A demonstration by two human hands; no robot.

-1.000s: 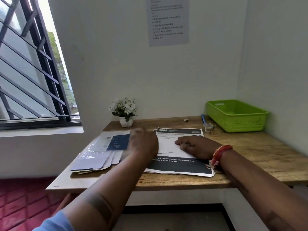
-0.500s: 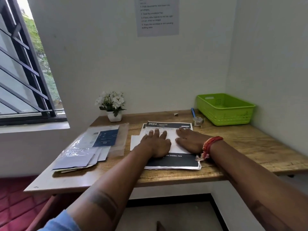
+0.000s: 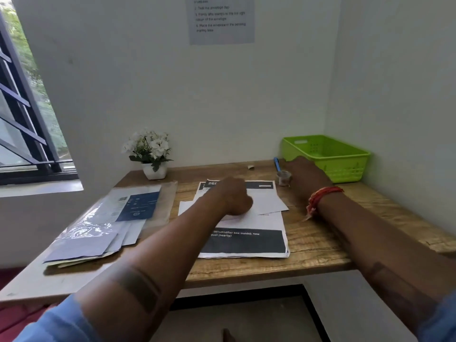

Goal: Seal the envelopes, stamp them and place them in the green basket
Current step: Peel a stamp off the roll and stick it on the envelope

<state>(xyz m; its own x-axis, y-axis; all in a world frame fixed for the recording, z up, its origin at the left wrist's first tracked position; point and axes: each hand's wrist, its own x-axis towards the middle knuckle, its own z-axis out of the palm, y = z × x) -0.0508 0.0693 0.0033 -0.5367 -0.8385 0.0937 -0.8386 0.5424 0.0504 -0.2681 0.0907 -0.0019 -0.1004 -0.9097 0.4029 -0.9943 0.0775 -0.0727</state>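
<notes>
Envelope (image 3: 267,202) lies white on the printed sheet (image 3: 246,240) mid-table, your left hand (image 3: 234,197) pressing it, its grip blurred beyond telling, while your right hand (image 3: 304,174), fingers hidden, reaches beside the small jar (image 3: 283,177) near the green basket (image 3: 328,156).

printed sheet (image 3: 246,240): "dehumidifier box inside), new", "(nearby)" | wall notice (image 3: 222,19): "Place the envelope in the pending"

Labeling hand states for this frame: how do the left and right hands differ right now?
The left hand rests on the white envelope mid-table, fingers curled; the right hand reaches further back, beside the small jar and green basket. The right wrist wears a red thread; the left is bare. Whether the right grips anything is unclear. Both are blurred.
</notes>
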